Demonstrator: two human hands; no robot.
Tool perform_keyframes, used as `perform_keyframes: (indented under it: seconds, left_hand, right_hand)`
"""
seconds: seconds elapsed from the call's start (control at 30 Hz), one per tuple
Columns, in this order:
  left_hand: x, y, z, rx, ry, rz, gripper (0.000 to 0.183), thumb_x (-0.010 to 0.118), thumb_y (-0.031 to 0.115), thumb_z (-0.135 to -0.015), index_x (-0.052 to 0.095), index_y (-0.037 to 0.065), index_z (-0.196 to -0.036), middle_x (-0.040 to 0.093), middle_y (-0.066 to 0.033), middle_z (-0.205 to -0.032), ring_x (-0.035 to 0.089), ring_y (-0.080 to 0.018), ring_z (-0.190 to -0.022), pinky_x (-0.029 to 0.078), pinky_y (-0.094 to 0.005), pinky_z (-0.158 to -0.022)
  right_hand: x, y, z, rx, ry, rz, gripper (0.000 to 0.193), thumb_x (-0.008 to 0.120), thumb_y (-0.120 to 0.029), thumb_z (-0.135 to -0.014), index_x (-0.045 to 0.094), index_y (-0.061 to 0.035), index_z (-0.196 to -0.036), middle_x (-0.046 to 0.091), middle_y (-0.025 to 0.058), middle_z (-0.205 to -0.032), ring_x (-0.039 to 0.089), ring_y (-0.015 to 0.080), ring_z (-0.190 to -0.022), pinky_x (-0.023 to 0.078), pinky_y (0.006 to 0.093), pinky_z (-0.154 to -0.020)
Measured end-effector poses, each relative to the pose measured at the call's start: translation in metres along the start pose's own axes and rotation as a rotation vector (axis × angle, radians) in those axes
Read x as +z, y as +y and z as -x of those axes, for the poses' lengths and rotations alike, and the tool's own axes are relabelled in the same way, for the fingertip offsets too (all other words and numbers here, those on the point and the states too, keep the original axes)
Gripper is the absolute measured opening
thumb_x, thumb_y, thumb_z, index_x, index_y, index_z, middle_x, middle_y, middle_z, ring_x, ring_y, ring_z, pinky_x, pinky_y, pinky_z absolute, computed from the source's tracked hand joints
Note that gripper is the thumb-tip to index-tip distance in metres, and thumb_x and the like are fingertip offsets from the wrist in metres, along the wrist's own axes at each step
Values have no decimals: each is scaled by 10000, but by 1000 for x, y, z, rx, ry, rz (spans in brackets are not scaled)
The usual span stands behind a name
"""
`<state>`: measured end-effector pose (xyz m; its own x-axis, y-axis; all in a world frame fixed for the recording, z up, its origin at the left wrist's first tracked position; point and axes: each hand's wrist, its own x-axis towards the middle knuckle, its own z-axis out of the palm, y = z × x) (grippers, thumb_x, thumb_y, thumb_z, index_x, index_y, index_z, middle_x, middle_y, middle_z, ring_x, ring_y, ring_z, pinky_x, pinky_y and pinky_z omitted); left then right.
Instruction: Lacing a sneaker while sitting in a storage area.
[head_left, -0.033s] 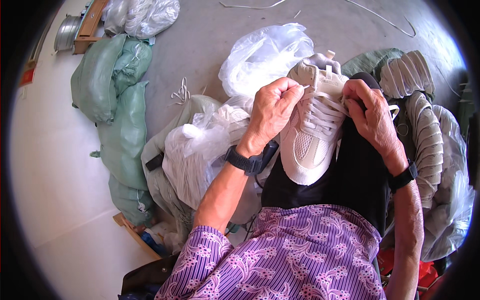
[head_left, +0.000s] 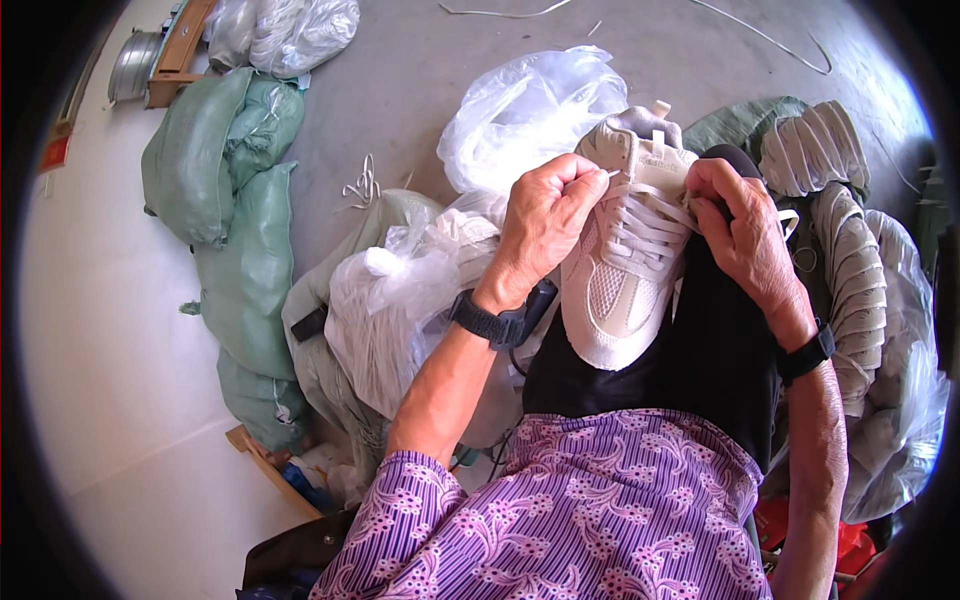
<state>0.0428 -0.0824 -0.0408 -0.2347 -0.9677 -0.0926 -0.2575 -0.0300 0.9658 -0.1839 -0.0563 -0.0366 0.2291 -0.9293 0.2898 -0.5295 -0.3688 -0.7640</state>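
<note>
A cream-white sneaker (head_left: pixel 628 290) rests on my black-clad lap, its toe pointing toward me and its heel away. White shoelace (head_left: pixel 640 232) crosses its tongue in several rows. My left hand (head_left: pixel 548 215) is closed in a pinch beside the upper left eyelets, with a white lace end showing between thumb and forefinger. On the shoe's right edge, my right hand (head_left: pixel 738 228) is closed, thumb and fingers pressed together at the upper eyelets. A loop of white lace shows beyond its knuckles; what lies inside its pinch is mostly hidden.
Clear plastic bags (head_left: pixel 530 115) lie on the grey floor ahead, and a bag of white laces (head_left: pixel 385 320) sits to my left. Green woven sacks (head_left: pixel 245 280) line the left wall. At right are stacked pale shoe parts (head_left: pixel 850 290) beside clear plastic wrap (head_left: pixel 900 400).
</note>
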Motion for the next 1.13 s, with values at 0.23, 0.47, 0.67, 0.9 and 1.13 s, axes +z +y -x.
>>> perform_keyframes:
  seconds: [0.23,0.47,0.67,0.9,1.13]
  left_hand:
    - [-2,8,-5,-90,-64,-67,225,586,203,-893,630,-7,-827,594,4,-755,510,-62,-731,431,-226,-690]
    - [0,13,-17,-40,-47,-183,206,579,168,-845,604,-13,-749,536,-7,-629,464,-71,-616,417,-260,-581]
    - [5,20,-26,2,-62,-317,184,576,173,-803,590,7,-724,500,-5,-599,455,-70,-607,403,-268,-566]
    - [16,13,-34,239,-9,-503,175,596,166,-795,600,3,-731,561,-145,-607,532,-205,-540,445,-330,-557]
    - [14,8,-24,103,24,-347,176,580,156,-827,596,-2,-750,588,-121,-617,510,-185,-539,448,-322,-559]
  right_hand:
    - [0,1,-1,-17,-2,-4,151,530,45,-768,523,-21,-904,567,114,-665,609,305,-635,488,360,-648]
    - [1,2,-1,-8,-8,-8,159,522,55,-763,521,-22,-902,565,114,-662,612,300,-637,488,353,-644]
    - [2,2,-1,-2,-5,-10,157,525,53,-768,522,-21,-907,574,116,-675,616,299,-642,489,351,-643]
    - [3,3,-2,-28,-3,25,157,529,50,-776,525,-23,-915,585,120,-689,623,307,-658,488,355,-645]
    - [0,2,-1,0,-36,49,160,532,40,-782,530,-30,-926,595,123,-703,629,313,-677,494,366,-673]
